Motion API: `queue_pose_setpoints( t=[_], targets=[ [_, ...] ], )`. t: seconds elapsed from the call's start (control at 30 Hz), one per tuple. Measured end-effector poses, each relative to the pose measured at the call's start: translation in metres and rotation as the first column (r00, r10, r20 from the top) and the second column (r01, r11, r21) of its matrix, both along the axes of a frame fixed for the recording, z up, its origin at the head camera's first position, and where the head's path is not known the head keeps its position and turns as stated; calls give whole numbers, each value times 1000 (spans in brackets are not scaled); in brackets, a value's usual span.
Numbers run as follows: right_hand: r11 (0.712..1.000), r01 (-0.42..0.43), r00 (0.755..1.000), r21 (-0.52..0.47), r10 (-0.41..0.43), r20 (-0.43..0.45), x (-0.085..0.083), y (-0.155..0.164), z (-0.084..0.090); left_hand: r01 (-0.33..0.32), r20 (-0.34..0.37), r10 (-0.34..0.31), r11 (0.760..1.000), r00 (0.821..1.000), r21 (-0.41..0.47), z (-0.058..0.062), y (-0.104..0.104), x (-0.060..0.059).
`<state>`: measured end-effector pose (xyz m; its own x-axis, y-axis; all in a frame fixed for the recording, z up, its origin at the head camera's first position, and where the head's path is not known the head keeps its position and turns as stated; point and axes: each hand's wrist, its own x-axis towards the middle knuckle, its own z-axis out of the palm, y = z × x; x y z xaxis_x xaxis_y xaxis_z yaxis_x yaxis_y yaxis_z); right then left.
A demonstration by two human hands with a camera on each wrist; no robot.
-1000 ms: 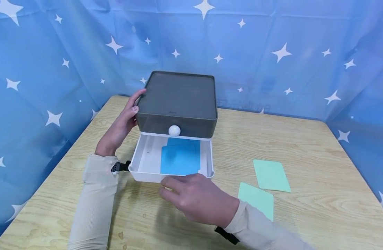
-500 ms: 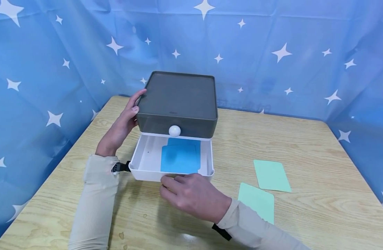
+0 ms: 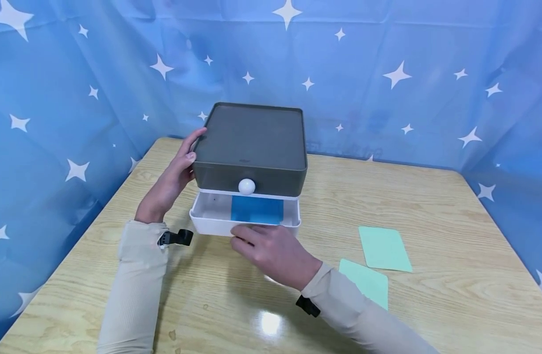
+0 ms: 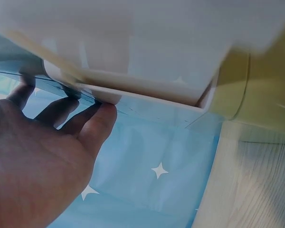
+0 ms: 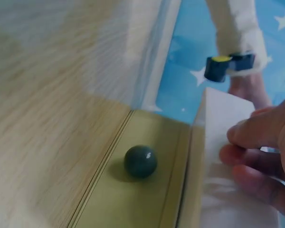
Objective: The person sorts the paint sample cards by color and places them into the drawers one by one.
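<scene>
Blue star-printed curtain (image 3: 385, 59) behind and to both sides; pale wood-grain bench (image 3: 430, 196) in front of it.

Box (image 3: 251, 145): square, dark grey, flat top, rounded corners, white round knob (image 3: 246, 186) centred on front face. Positioned at rear centre-left of bench.

Drawer (image 3: 209, 223): white, shallow, lowest tier of box, partly pulled out toward the viewer. Blue card (image 3: 256, 210) flat inside, right of drawer centre, rear part hidden under box.

Left hand (image 3: 171, 179): placed against left side of box, fingers (image 3: 195, 137) straight and close together along the upper edge, thumb on the side wall. Left wrist view: fingertips (image 4: 104, 114) in contact with a white lower edge, hand flat, nothing gripped.

Right hand (image 3: 275, 253): at drawer front, fingers (image 3: 244, 233) fairly straight and together, pressed on the front wall. Right wrist view: fingertips (image 5: 256, 135) on the white panel, slightly bent, nothing enclosed; round dark knob (image 5: 140, 161) on an olive-looking panel beside it, blurred.

Two green cards (image 3: 384, 248) flat on bench, right of box, well apart from it; nearer card partly hidden by right sleeve (image 3: 363, 319).
</scene>
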<state>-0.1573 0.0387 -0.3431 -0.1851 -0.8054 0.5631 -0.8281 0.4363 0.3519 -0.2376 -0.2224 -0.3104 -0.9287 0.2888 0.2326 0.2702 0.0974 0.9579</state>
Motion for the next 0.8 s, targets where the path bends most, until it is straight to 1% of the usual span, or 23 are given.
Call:
queue_pose_setpoints(
  t=[0.13,0.33,0.47,0.7,0.8],
  targets=[
    [999,6,999,-36,-7,-32,-14,-2,-3,-1,1,1,1000,1000,-4,0,0,0],
    [997,10,1000,-75,-9,11,-32,-3,-3,6,0,-6,1000,1000,16,-1,0,0],
    [996,18,1000,-92,-17,16,-41,-2,-5,11,-1,-11,999,1000,30,-1,-1,0],
    [994,42,998,-105,-36,57,-48,-2,-5,17,-2,-17,999,1000,28,-1,-1,-1],
    [993,50,998,-108,-44,55,-48,-2,-7,17,-3,-17,999,1000,27,-2,-1,-2]
  ],
)
